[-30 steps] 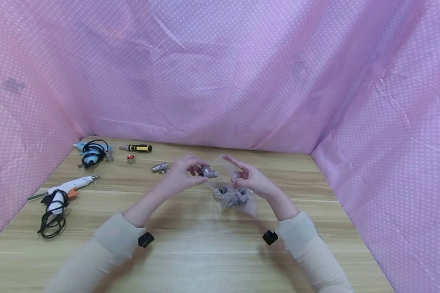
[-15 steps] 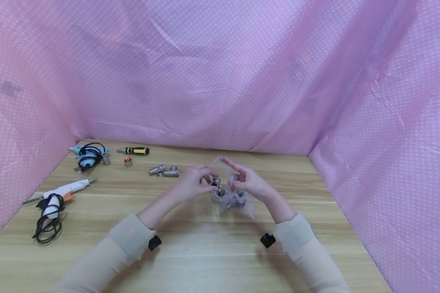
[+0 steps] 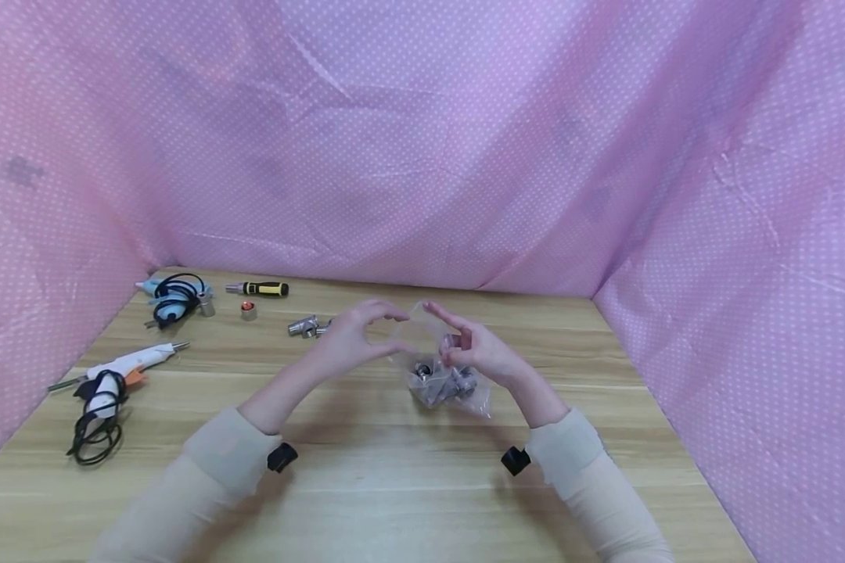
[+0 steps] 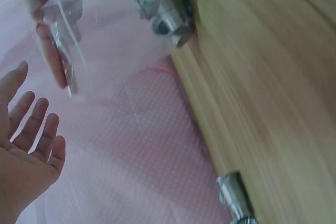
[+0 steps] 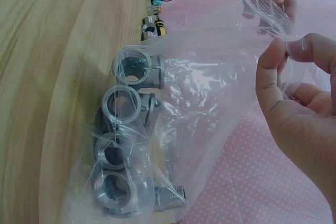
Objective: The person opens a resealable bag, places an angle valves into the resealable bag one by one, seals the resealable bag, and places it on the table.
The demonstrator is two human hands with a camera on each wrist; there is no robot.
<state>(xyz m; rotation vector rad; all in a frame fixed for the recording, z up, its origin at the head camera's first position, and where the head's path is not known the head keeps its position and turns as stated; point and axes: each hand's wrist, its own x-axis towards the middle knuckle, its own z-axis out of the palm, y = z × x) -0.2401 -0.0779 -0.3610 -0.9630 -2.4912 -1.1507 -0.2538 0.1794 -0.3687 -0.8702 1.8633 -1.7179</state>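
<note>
A clear zip bag point(image 3: 475, 400) with several threaded metal pipe fittings point(image 5: 123, 106) inside rests on the wooden table. Its upper part is held up by my right hand point(image 3: 486, 348), whose thumb and fingers pinch the plastic near the mouth point(image 5: 294, 85). My left hand point(image 3: 352, 338) is beside the bag's mouth, fingers spread and nothing in them. The left wrist view confirms the empty left palm point(image 4: 29, 156), apart from the bag. More metal fittings point(image 3: 303, 326) lie on the table left of the bag, partly hidden behind my left hand.
Toward the back left are a yellow-black screwdriver point(image 3: 266, 288), a small metal piece with an orange-red top point(image 3: 249, 310) and a blue tool point(image 3: 171, 311) with a black cord. A white glue gun point(image 3: 132, 361) lies at left. Pink dotted cloth point(image 3: 394, 156) hangs behind the table.
My left hand lowered a metal pipe fitting into the bag's mouth, let it go, and has drawn back up and left, empty. The right hand keeps its pinch on the bag.
</note>
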